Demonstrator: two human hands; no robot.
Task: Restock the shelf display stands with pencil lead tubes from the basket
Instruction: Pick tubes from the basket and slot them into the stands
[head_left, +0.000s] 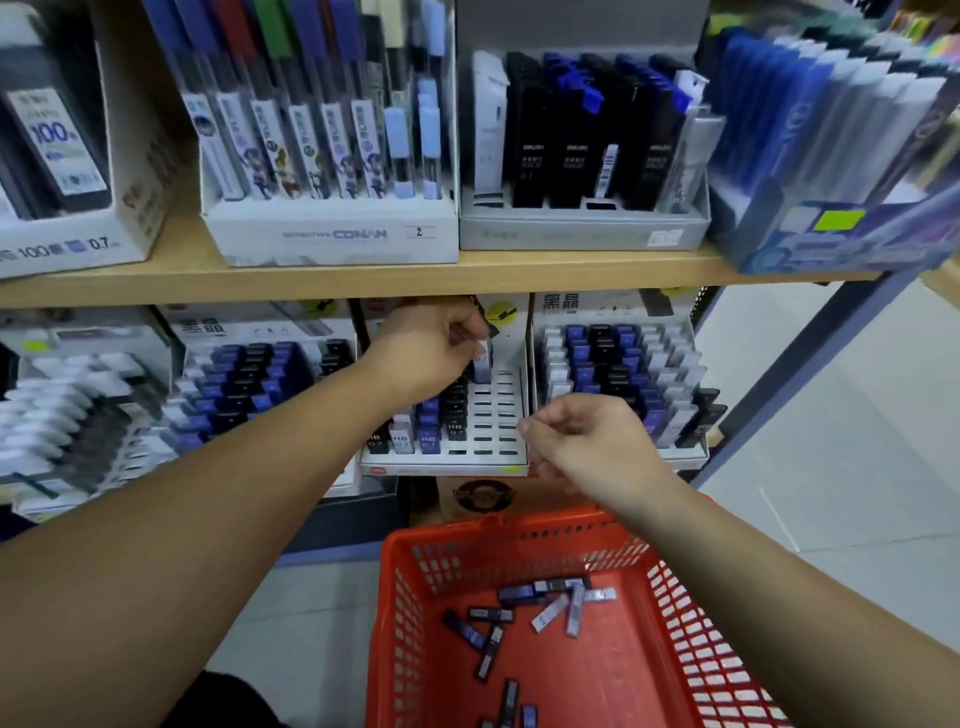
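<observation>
A white slotted display stand (498, 415) sits on the lower shelf, its left columns filled with black, blue and white lead tubes, its right slots bare. My left hand (431, 345) pinches a pale lead tube (482, 358) standing in a back slot of that stand. My right hand (576, 441) hovers at the stand's front right corner with fingers loosely curled, nothing visible in it. Below, a red plastic basket (415, 597) holds several loose lead tubes (540, 608).
Full stands of lead tubes flank the middle one on the left (249, 384) and right (618, 384). The wooden upper shelf (363, 280) carries more boxes of leads and refills. A metal shelf post (810, 364) stands at right, white floor beyond.
</observation>
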